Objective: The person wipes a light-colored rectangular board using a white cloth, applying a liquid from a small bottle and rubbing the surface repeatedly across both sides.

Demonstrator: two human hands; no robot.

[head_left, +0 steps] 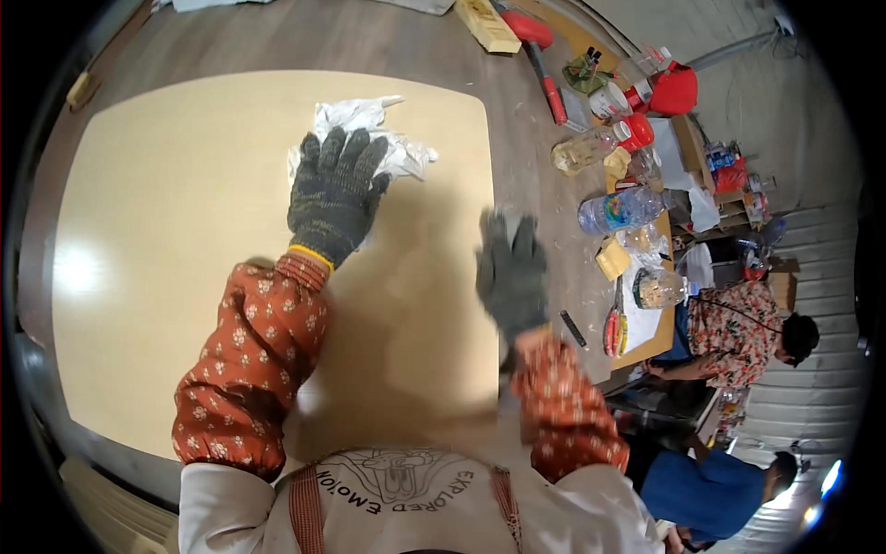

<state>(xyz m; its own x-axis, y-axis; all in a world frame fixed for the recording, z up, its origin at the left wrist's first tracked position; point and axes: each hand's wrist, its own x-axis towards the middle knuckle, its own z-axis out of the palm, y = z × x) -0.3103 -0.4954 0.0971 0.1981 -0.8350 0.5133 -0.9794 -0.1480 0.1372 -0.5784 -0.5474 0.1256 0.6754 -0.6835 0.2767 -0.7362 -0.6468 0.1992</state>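
A large pale wooden board (175, 175) with rounded corners lies on the grey worktable. My left hand (337, 198), in a dark grey knitted glove with a yellow cuff, presses flat on a crumpled white cloth (406, 155) near the board's far side. Its fingers are stretched out and slightly spread; part of the cloth is hidden under the palm. At the board's right edge is my right hand (515, 272), gloved too and a little blurred. Its fingers point away from me, extended, with nothing visible in them. Whether it touches the edge I cannot tell.
Along the right stand plastic bottles (609, 210), a jar (657, 288), red-handled pliers (613, 331) and a small black bar (572, 328). A red-handled tool (552, 97) and a wooden block (487, 26) lie at the far right. Two people (706, 489) are beyond the table.
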